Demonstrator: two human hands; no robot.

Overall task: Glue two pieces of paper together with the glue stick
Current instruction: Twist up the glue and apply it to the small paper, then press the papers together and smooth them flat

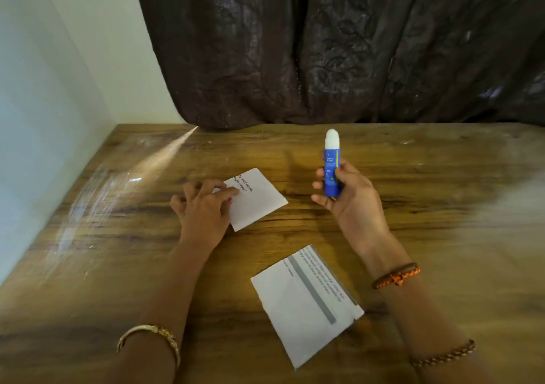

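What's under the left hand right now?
The left hand rests its fingers on the near-left corner of the smaller paper, which lies flat on the wooden table. Part of the printed text is covered by the fingers; nothing else shows beneath.

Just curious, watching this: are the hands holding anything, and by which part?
The right hand grips the uncapped glue stick by its lower barrel, tip up. The left hand holds nothing; its fingertips press on the smaller paper.
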